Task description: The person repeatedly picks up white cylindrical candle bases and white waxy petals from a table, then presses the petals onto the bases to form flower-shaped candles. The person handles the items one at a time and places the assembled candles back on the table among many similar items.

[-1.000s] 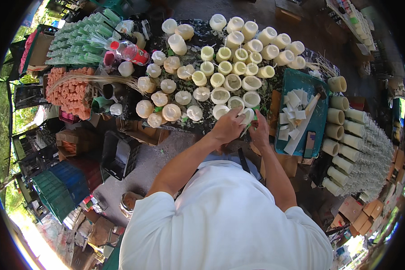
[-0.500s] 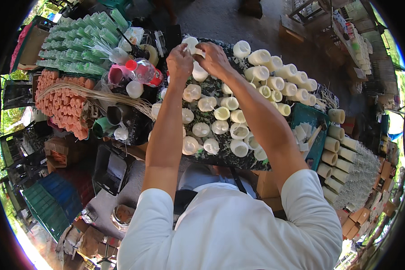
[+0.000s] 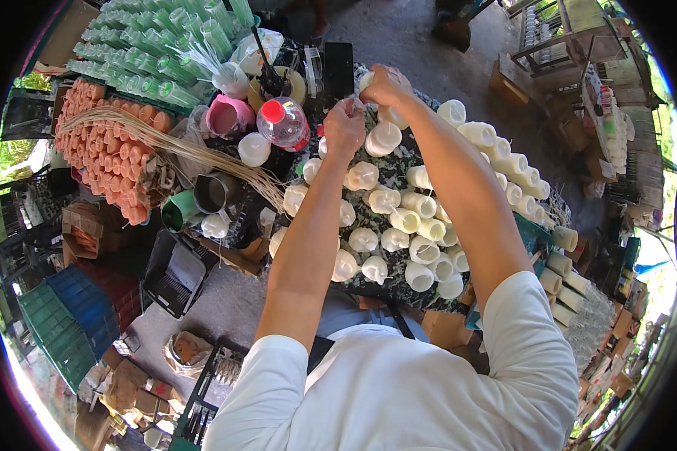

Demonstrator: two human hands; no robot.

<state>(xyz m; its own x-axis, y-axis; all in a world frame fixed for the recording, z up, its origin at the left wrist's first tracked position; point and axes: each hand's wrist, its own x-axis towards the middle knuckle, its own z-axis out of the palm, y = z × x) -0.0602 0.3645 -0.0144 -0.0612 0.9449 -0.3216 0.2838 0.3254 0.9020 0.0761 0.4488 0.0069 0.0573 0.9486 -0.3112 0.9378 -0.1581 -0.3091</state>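
At the far edge of a dark speckled table (image 3: 362, 295), my right hand (image 3: 387, 86) curls its fingers over a white wax candle (image 3: 365, 80), mostly hidden by the hand. My left hand (image 3: 344, 126) is beside it, nearer to me, with thumb and fingers pinched together; what they hold, if anything, is too small to make out. Just below my right hand stands a pale candle (image 3: 384, 139). Several more white candles (image 3: 363, 240), some with hollow tops, stand in loose rows between my forearms. Others lie on their sides in a row (image 3: 511, 165) at the right.
Left of my hands stand a clear bottle with a red cap (image 3: 283, 124), a pink cup (image 3: 228, 116) and a black phone (image 3: 338, 69). A bundle of pale wicks (image 3: 180, 154) lies across stacked orange candles (image 3: 105, 143). Green glass-like cups (image 3: 147, 56) fill the back left. A black crate (image 3: 179, 274) sits below.
My view has shifted, so the table sits lower and further right. My hands, which were together at a candle, are now slightly apart, the left one pinched nearer to me.
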